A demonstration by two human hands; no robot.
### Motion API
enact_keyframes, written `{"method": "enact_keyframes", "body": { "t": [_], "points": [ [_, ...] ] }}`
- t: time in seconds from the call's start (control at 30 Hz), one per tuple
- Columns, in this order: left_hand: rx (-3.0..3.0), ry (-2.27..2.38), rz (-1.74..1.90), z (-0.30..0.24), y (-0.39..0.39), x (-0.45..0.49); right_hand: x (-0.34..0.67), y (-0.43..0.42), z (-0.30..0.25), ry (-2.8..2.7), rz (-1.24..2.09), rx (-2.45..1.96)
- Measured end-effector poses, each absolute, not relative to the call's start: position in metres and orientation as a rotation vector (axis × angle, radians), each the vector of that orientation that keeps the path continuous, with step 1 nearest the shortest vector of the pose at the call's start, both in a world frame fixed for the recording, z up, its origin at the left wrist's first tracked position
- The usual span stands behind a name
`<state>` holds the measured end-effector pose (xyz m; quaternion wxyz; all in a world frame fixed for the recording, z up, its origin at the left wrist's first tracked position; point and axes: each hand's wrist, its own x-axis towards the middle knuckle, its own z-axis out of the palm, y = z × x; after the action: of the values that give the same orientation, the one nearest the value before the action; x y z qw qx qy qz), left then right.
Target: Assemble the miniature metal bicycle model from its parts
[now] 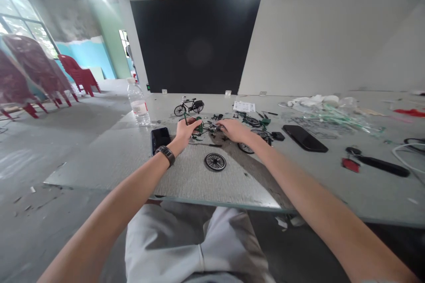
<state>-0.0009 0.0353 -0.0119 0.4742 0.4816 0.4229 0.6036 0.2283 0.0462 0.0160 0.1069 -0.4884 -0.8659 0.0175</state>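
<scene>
Two hands, the left hand (183,135) and the right hand (234,130), work low over the desk (86,170). Left fingers (193,124) clench a green model-bicycle piece (199,125); right fingers (222,127) rest on tiny dark parts (212,126), their grip unclear — a loose spoked wheel (215,162) lies just nearer, a black model bicycle (189,107) just beyond

Between the person's left hand (184,135) and right hand (234,130), small green model parts (199,124) are crowding the narrow gap, a black phone (160,139) is standing in the way just left, a spoked model wheel (215,162) is lying below, and a wider passage is running along the near edge of the table (99,163)
</scene>
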Motion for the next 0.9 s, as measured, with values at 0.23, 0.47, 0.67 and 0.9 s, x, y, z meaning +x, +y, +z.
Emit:
{"method": "enact_keyframes", "body": {
  "t": [0.23, 0.47, 0.67, 0.9],
  "points": [
    [1.185, 1.015, 1.470, -0.012, 0.035, -0.001, 0.253, 0.037, 0.025, -2.507, 0.057, -1.526],
    [1.160, 1.022, 1.484, -0.009, 0.032, 0.000, 0.285, 0.037, 0.029, -2.390, 0.150, -1.614],
    [1.170, 1.018, 1.471, -0.011, 0.033, 0.000, 0.289, 0.038, 0.030, -2.377, 0.092, -1.610],
    [1.168, 1.047, 1.453, -0.013, 0.034, -0.002, 0.291, 0.041, 0.030, -2.449, 0.128, -1.592]
  ]
}}
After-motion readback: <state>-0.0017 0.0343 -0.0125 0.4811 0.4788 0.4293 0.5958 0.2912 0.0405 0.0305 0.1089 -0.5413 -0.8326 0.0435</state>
